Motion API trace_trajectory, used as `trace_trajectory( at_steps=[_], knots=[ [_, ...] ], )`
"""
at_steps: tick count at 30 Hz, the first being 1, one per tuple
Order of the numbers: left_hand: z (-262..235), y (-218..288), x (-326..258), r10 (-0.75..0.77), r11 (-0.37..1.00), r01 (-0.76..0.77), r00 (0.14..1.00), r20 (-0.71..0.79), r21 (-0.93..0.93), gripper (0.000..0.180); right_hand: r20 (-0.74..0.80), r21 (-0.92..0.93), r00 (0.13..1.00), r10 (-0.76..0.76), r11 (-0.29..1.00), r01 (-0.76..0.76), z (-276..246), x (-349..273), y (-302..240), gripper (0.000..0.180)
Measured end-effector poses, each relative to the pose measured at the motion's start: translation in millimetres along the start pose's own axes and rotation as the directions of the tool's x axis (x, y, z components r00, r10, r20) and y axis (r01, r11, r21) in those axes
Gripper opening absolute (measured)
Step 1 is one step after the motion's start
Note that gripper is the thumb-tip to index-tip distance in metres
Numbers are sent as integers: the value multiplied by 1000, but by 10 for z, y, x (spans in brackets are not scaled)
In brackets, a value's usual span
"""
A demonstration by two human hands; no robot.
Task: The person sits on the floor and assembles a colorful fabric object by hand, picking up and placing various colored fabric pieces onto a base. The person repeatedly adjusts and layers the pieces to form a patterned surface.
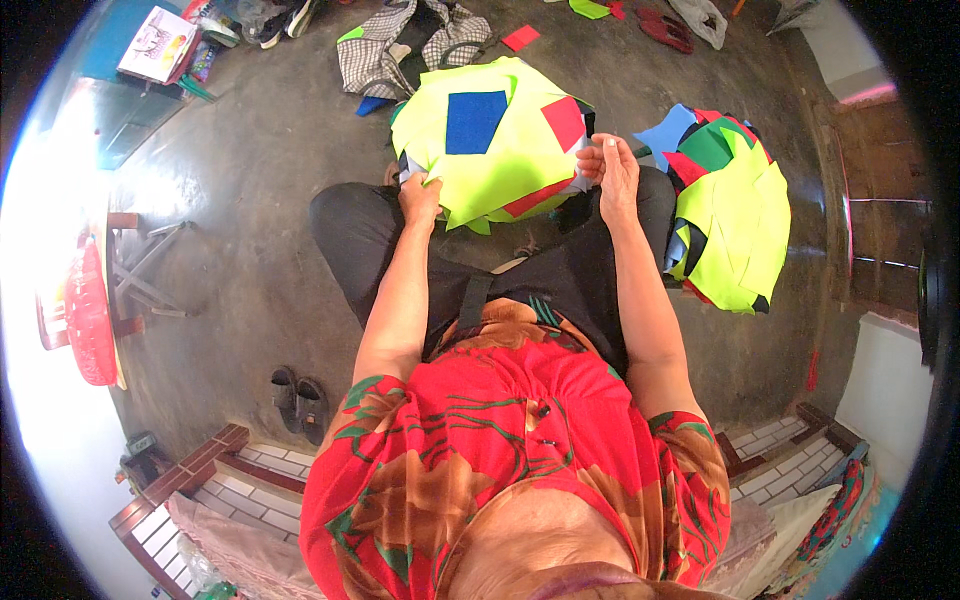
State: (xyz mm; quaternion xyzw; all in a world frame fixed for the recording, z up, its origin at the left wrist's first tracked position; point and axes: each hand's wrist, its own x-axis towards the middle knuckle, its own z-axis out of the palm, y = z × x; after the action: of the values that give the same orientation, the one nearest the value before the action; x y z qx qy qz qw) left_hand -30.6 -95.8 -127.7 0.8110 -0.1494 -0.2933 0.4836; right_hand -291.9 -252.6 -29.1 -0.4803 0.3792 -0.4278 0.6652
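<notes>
In front of me, between my knees, sits a rounded heap of fabric pieces (470,185), mostly bright yellow. A blue square of cloth (476,123) and a red piece (564,123) lie on top of it. My left hand (420,198) is closed on the heap's lower left edge, with its fingertips partly hidden by cloth. At the right edge, my right hand (612,170) is held with its fingers loosely curved and apart, pointing toward the heap. Nothing shows in that hand.
To my right on the floor stands a second heap of yellow, red, green and blue fabric (735,220). A checked cloth bag (375,50) and a red scrap (521,39) lie beyond. Dark sandals (298,400) rest at left, near a wooden bench (200,475) behind me.
</notes>
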Motion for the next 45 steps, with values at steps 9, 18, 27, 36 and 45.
trace_trajectory(
  at_steps=[9,18,27,36,45],
  knots=[
    [-57,-62,47,44,985,-26,994,-97,172,21,21,-1,1000,10,1000,-10,65,-7,6,31],
    [21,294,-292,599,605,-448,801,-6,658,41,-96,-36,995,35,999,-38,52,-8,9,21],
    [261,416,-571,685,174,-784,531,499,595,52,27,69,999,-30,997,28,26,-34,45,28],
    [248,350,-546,580,232,-787,584,568,572,56,73,77,989,-131,989,125,63,-223,-81,24],
    [220,305,-517,580,247,-778,596,555,577,59,-70,-559,873,-482,744,366,-614,-552,-1016,15]
  ],
)
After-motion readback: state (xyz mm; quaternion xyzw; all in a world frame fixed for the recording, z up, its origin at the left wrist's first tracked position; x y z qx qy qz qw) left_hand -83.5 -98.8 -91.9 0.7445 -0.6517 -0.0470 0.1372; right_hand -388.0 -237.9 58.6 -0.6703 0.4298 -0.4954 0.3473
